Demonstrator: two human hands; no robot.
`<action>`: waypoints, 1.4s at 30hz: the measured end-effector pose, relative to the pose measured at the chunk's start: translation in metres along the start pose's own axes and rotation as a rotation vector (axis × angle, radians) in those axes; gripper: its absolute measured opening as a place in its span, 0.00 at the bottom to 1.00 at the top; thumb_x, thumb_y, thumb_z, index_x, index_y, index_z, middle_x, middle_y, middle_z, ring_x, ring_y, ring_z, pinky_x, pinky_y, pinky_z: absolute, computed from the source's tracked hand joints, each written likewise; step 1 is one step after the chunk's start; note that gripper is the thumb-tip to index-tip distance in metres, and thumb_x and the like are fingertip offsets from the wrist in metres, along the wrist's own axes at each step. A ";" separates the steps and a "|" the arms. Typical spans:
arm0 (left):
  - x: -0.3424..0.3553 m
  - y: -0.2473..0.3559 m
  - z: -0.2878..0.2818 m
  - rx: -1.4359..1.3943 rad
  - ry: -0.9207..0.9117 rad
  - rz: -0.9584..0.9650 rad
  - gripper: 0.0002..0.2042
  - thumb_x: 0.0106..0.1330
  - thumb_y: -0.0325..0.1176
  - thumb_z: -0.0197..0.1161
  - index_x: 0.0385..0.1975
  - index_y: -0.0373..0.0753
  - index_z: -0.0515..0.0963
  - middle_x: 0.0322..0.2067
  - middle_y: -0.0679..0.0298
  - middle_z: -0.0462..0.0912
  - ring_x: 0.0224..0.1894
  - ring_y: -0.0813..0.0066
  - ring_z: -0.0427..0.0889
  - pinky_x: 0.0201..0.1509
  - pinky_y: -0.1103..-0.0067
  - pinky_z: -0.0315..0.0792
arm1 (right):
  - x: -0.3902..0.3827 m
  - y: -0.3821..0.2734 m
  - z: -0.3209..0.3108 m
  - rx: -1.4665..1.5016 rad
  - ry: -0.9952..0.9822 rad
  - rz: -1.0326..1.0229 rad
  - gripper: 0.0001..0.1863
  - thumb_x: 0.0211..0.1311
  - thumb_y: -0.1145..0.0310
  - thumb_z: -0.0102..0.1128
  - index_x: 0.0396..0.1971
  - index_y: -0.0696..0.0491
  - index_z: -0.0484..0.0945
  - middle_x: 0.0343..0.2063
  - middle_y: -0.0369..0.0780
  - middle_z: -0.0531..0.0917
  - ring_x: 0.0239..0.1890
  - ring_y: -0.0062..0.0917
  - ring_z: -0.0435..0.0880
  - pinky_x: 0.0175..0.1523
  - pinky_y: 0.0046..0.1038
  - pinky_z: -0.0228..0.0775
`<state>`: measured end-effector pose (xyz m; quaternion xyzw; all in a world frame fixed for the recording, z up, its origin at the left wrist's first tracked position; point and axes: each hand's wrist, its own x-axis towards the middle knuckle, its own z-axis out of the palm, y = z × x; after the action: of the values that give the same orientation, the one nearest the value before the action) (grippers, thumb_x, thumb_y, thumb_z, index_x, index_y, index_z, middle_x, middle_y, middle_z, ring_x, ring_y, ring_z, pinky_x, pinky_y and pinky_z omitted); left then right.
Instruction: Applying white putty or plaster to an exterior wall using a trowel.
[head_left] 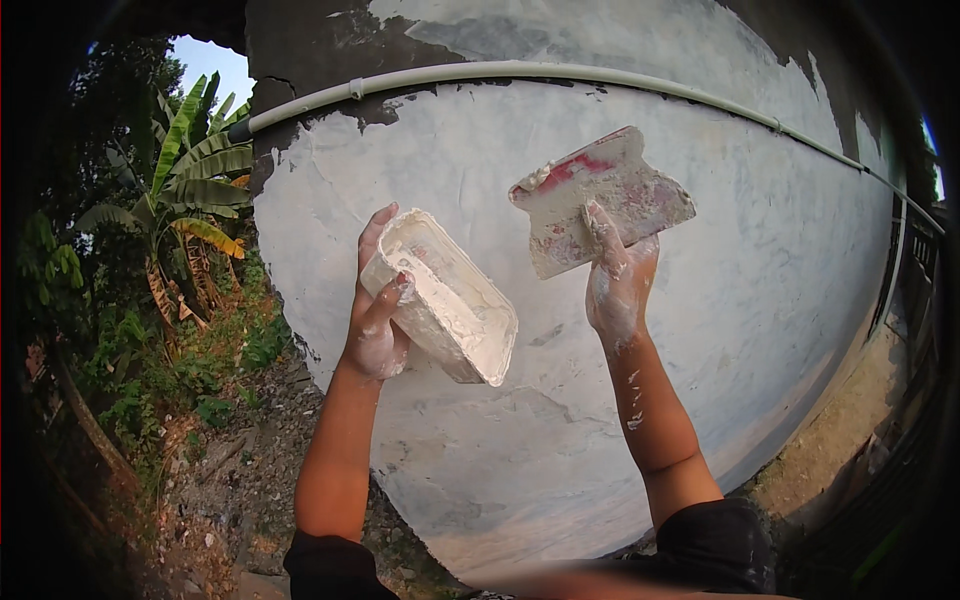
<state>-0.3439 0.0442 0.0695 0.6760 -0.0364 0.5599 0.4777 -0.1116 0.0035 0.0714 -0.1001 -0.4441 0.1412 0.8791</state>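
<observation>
Grey-white plaster covers an outdoor wall, patchy toward its top edge, where one pale conduit pipe runs across; banana plants and rubble-strewn ground lie beyond the wall's left edge. Both forearms rise from the lower edge of the view. The left hand is clenched around one putty-caked rectangular tub, tilted, before the wall's centre. The right hand, smeared white, grasps one broad, red-stained scraper blade, held up just right of the tub, apart from it.
</observation>
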 end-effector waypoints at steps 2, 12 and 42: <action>0.010 0.009 0.003 0.024 0.001 0.008 0.43 0.56 0.42 0.64 0.71 0.48 0.48 0.59 0.58 0.64 0.63 0.63 0.66 0.64 0.65 0.68 | 0.014 -0.003 0.003 -0.084 -0.007 -0.088 0.23 0.61 0.70 0.66 0.51 0.63 0.69 0.45 0.43 0.80 0.47 0.25 0.79 0.55 0.28 0.69; 0.011 0.028 0.003 0.214 0.026 0.102 0.38 0.58 0.47 0.64 0.67 0.48 0.54 0.58 0.63 0.63 0.63 0.65 0.63 0.67 0.67 0.62 | 0.118 0.034 -0.009 -1.299 0.028 -1.148 0.21 0.50 0.78 0.60 0.46 0.47 0.82 0.49 0.40 0.82 0.50 0.36 0.81 0.54 0.33 0.72; -0.008 0.019 -0.026 0.271 0.057 0.126 0.48 0.48 0.53 0.72 0.67 0.45 0.52 0.59 0.60 0.62 0.63 0.64 0.64 0.67 0.68 0.61 | 0.184 -0.013 -0.040 -1.731 0.029 -0.715 0.19 0.58 0.76 0.49 0.47 0.48 0.83 0.43 0.40 0.84 0.46 0.40 0.81 0.52 0.39 0.74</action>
<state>-0.3770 0.0482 0.0723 0.7145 0.0105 0.6075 0.3469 0.0264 0.0511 0.1903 -0.5790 -0.3880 -0.5186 0.4953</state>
